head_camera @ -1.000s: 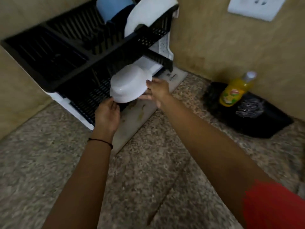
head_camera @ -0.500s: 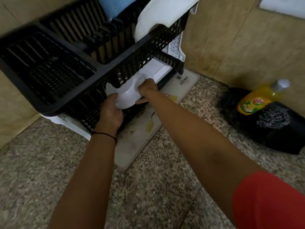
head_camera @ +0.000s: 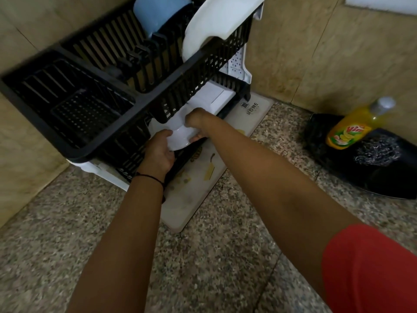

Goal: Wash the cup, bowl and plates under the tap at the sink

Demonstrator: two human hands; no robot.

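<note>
A white bowl [head_camera: 180, 137] lies upside down in the lower tier of a black two-tier dish rack [head_camera: 126, 109], partly hidden under the upper tier. My left hand [head_camera: 159, 150] grips its near left side and my right hand [head_camera: 195, 123] holds its right rim. In the upper tier a white plate [head_camera: 216, 26] stands on edge at the right, and a blue cup [head_camera: 158, 14] sits behind it to the left.
The rack stands on a pale drying mat [head_camera: 198, 190] in a corner of the speckled granite counter [head_camera: 203, 267]. A yellow dish-soap bottle [head_camera: 352, 129] and a steel scrubber [head_camera: 376, 152] lie on a black tray [head_camera: 383, 177] at right. Beige tiled walls close behind.
Both hands have carried the white bowl from in front of the rack into its lower tier. The camera has come closer to the rack.
</note>
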